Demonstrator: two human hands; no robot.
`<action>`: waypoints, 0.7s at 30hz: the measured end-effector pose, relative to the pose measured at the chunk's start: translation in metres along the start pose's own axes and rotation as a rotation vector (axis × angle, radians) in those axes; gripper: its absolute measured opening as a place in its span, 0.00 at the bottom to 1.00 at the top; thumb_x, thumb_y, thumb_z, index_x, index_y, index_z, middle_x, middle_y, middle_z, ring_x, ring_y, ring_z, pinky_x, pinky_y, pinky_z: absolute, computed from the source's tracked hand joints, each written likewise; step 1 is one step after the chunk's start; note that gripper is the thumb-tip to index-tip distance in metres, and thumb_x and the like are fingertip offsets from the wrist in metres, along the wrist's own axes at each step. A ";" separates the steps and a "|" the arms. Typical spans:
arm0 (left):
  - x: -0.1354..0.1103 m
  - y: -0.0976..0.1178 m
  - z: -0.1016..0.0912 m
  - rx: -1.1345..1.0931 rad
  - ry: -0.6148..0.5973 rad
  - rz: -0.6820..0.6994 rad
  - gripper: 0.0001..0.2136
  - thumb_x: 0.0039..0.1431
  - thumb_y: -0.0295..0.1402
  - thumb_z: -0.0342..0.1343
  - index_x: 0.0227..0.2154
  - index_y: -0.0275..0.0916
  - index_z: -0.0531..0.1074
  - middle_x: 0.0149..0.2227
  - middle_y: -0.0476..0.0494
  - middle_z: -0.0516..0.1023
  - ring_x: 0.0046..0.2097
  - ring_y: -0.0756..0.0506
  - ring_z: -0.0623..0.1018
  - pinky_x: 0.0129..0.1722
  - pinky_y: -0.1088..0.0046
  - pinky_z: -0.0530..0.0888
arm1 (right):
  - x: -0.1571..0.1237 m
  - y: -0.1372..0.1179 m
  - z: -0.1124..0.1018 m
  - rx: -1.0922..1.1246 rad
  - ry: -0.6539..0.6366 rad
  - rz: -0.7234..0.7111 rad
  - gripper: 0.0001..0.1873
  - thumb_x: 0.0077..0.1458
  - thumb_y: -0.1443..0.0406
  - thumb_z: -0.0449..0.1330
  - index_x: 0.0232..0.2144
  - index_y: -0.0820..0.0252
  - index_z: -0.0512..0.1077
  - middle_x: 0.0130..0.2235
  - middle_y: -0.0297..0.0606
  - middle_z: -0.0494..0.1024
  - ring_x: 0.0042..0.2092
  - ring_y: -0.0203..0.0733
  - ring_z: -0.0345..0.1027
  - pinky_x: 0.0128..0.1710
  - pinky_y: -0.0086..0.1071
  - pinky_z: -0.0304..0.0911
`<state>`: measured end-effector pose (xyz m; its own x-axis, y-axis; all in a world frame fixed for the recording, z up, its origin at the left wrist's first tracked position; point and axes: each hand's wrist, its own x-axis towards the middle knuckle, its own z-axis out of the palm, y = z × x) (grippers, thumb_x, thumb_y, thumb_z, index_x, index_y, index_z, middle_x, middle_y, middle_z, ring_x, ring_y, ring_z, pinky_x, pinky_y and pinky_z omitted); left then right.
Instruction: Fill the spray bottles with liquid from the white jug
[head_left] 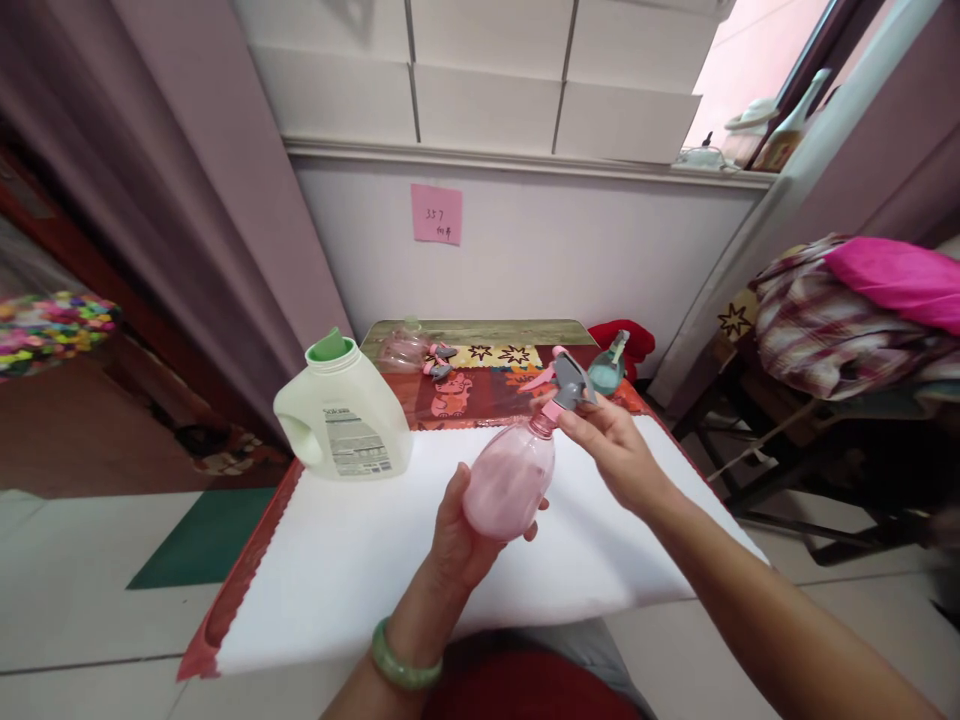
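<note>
**Both hands on a pear-shaped, translucent pink plastic spray bottle (pixel 506 485), held tilted above a white-covered table (pixel 315 590)**

The left hand (pixel 466 540), with a green bangle (pixel 405 660) at its wrist, is curled around the bottle's rounded lower body, thumb on one side and fingertips showing on the other. The right hand (pixel 616 445) is closed in a pinch at the grey-and-pink plastic spray head (pixel 574 385), near its pink collar (pixel 553 412). The bottle leans, its neck up toward the right hand; blur makes it hard to tell whether the collar sits fully on the threads, or how full the bottle is.

It should handle as fairly light, with thin walls that may flex if squeezed and a smooth curve that could turn slippery when wet. The wide belly looks the steadiest hold; the collar suits fingertips better than the slim trigger.

For moving, the white surface lies open on both sides of the bottle. A large, pale plastic jug with a handle (pixel 364 410) bounds the left, a teal spray bottle (pixel 606 375) stands at the far right, and loose grey-and-pink spray heads (pixel 440 365) lie toward the back. The table's near edge runs close to the person's lap.
</note>
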<state>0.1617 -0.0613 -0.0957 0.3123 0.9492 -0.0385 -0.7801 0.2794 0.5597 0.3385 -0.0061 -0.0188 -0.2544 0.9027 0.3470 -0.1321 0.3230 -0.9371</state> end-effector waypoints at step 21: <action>-0.005 -0.013 0.008 -0.174 -0.083 -0.286 0.36 0.61 0.61 0.47 0.51 0.29 0.73 0.40 0.27 0.81 0.32 0.38 0.82 0.16 0.75 0.67 | -0.002 0.010 0.030 0.512 0.071 0.230 0.20 0.57 0.47 0.62 0.27 0.57 0.73 0.32 0.39 0.83 0.35 0.44 0.77 0.35 0.34 0.71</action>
<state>0.1743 -0.0707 -0.0965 0.5692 0.8158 -0.1023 -0.7332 0.5599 0.3858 0.3093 -0.0132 -0.0279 -0.2685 0.9563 0.1158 -0.5337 -0.0476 -0.8444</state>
